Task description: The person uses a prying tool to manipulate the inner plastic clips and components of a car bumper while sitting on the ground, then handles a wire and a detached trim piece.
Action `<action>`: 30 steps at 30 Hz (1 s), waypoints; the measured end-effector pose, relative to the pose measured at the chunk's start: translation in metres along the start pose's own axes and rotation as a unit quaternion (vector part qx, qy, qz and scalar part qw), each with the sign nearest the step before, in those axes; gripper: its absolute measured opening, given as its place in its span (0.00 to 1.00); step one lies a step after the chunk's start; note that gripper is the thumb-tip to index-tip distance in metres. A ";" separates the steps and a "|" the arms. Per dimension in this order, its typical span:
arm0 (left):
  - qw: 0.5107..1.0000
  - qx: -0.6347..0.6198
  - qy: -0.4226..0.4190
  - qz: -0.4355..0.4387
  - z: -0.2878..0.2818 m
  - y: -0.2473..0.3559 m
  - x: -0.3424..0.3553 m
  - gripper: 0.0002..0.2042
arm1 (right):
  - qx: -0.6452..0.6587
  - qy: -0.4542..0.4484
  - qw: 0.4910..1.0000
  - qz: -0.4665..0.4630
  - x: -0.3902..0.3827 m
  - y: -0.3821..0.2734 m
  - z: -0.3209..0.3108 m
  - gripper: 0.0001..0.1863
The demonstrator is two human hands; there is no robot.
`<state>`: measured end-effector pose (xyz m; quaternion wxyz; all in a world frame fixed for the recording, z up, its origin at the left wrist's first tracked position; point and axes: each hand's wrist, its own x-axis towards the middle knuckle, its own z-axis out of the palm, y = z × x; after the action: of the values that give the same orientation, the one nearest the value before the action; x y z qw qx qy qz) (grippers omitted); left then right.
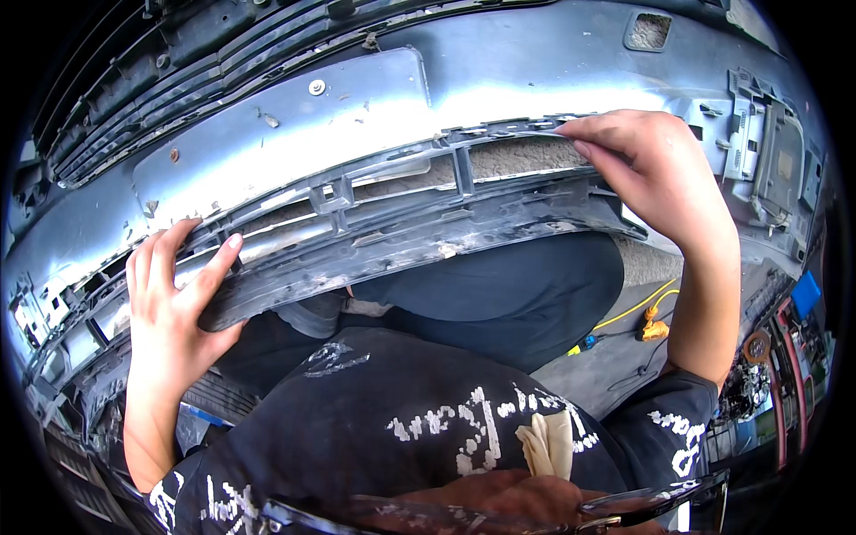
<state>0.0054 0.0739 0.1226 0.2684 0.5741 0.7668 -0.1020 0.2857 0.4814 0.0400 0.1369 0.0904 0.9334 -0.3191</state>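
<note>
Against silver bumper [267, 134], both hands, left [169, 312], right [655, 174], grip dark grille [401, 227].

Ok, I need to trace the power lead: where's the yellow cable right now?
In the head view the yellow cable lies on the ground at lower right, beneath the right hand's forearm, beside the person's dark trousers.

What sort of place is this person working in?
Probably a car repair or body shop. Both hands, left hand and right hand, grip a dark plastic grille set in a detached silver car bumper. A yellow cable lies on the concrete floor.
</note>
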 end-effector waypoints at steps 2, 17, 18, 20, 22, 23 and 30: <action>1.000 -0.003 -0.008 0.001 -0.001 -0.001 0.003 0.53 | 0.016 -0.006 1.000 0.018 0.001 0.006 0.003 0.10; 0.998 0.022 -0.063 -0.020 0.000 -0.004 0.000 0.54 | -0.051 0.043 0.998 -0.022 -0.020 0.002 0.023 0.16; 0.998 0.023 -0.061 -0.019 0.000 -0.003 0.001 0.54 | -0.049 0.043 0.998 -0.018 -0.021 0.001 0.021 0.16; 0.997 0.037 -0.068 -0.018 -0.001 -0.003 0.001 0.55 | -0.048 0.048 0.997 -0.028 -0.019 0.004 0.023 0.16; 0.997 0.028 -0.063 -0.021 -0.002 -0.001 0.004 0.53 | -0.065 0.060 0.995 -0.040 -0.016 0.005 0.028 0.11; 0.998 0.018 -0.062 -0.022 -0.002 0.000 0.005 0.51 | -0.068 0.061 0.995 -0.042 -0.015 0.006 0.028 0.11; 0.998 0.012 -0.060 -0.024 0.003 -0.004 0.001 0.56 | -0.084 0.033 0.995 -0.040 -0.008 0.001 0.023 0.10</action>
<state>0.0019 0.0722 0.1187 0.3041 0.5514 0.7618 -0.1520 0.2976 0.4675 0.0242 0.1003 0.0520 0.9637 -0.2418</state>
